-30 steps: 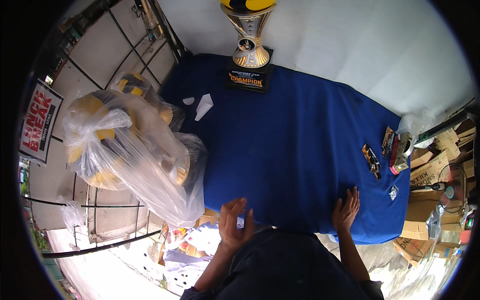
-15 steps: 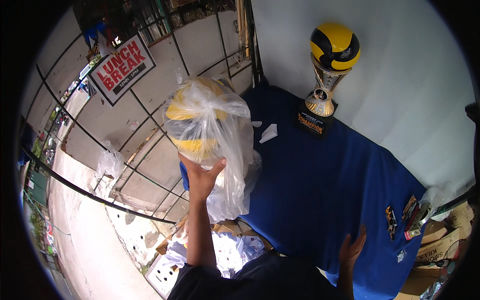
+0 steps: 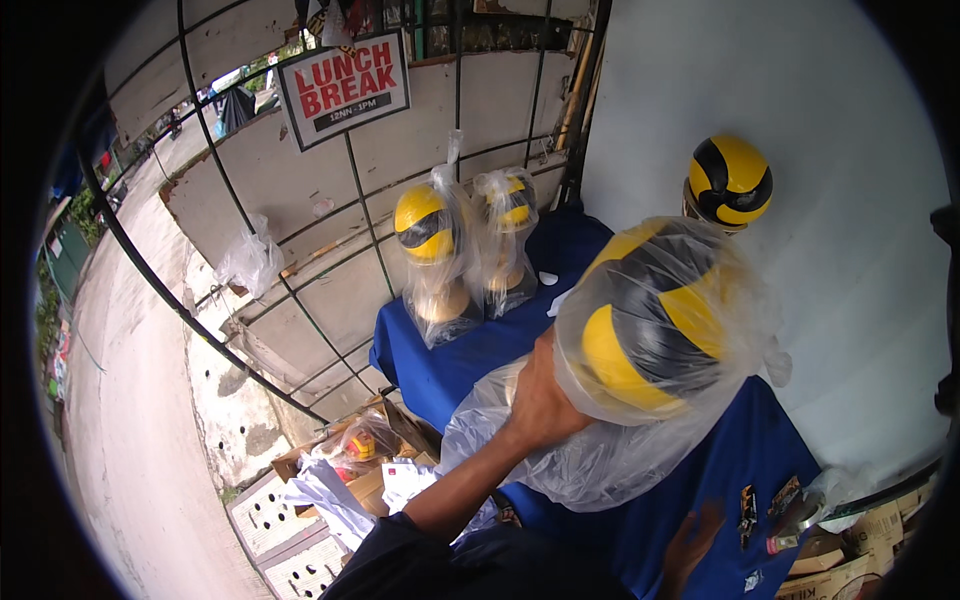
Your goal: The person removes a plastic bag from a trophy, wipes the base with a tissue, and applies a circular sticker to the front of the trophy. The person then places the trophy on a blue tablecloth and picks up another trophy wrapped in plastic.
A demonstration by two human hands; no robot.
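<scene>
My left hand (image 3: 550, 400) is closed on a volleyball trophy (image 3: 640, 350) wrapped in a clear plastic bag, its yellow and black ball tilted up to the right. The bag's loose part trails below my wrist. My right hand (image 3: 692, 545) is low over the blue cloth, slightly blurred, fingers extended and holding nothing. Two smaller bagged trophies, one nearer (image 3: 428, 240) and one behind (image 3: 508, 225), stand upright on the cloth's far left end. An unwrapped trophy (image 3: 732, 180) stands at the back; the held one hides its lower part.
A blue cloth (image 3: 420, 375) covers the table. Black wire grid (image 3: 365, 190) with a hanging sign (image 3: 345, 88) borders the left. Below lies an open cardboard box (image 3: 400, 425) with wrapped items and white paper. Small packets (image 3: 748, 515) and cardboard (image 3: 880, 530) are at right.
My left hand has carried the bagged trophy from the far left of the table to the right and nearer. Two bagged trophies now show there. The view has shifted.
</scene>
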